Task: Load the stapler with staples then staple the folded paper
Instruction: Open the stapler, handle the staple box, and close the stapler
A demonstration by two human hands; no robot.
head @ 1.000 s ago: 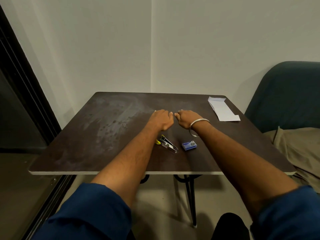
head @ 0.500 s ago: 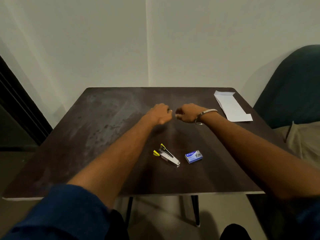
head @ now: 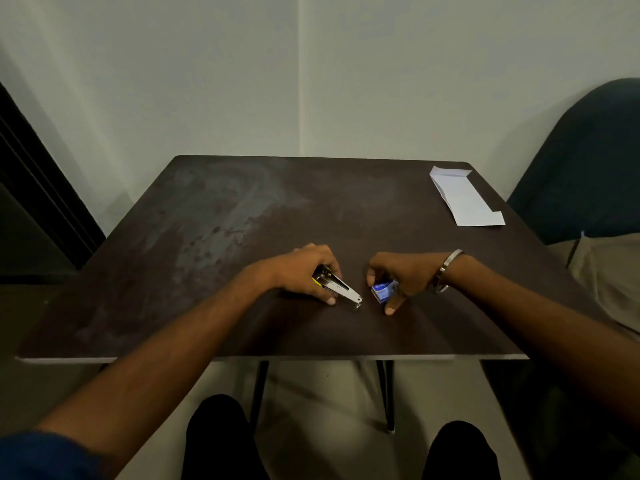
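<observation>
Down near the front edge of the dark desk [head: 194, 216], both hands sit close together, each on its own thing. The left hand [head: 304, 268] has its fingers curled over the rear end of the stapler [head: 337, 287], thumb on the near side, so the silver body with its yellow-and-black back part is gripped between them. The stapler's metal nose points toward the person's right and slightly toward the front edge, and it looks to lie on or just above the desk surface; which of the two cannot be told.

Just beside it, the right hand [head: 403, 275] holds the small blue staple box [head: 382, 291], with the fingers bent over its far side and the thumb reaching down on the near side. A metal bangle [head: 445, 271] circles that wrist. The stapler's tip and the box are near each other but apart.

Well away, at the far right corner of the desk, the folded white paper [head: 464, 199] lies flat, untouched. A dark blue chair [head: 581, 161] stands past that corner, with tan fabric [head: 609, 275] below it.
</observation>
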